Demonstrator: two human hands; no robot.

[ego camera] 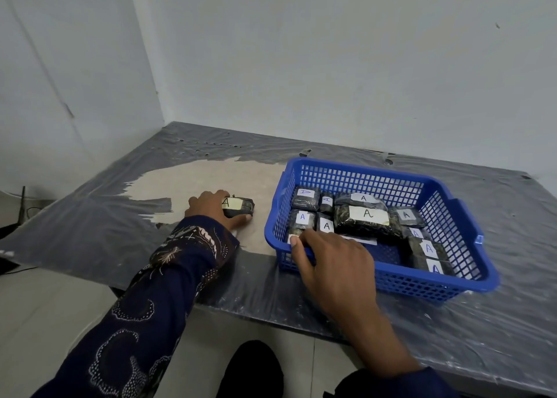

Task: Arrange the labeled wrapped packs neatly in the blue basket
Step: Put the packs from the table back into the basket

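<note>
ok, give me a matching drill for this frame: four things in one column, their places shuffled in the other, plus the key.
Things
1. left hand
2. right hand
3. blue plastic mesh basket
4. large black wrapped pack with wide pale "A" label

Places
a. inside the basket, in its middle
b. gripping a small black wrapped pack on the bare beige tabletop
c. standing on the clear plastic sheet
d. reaching over the basket's near-left corner

Pairs: 1-b, 2-d, 3-c, 4-a
</note>
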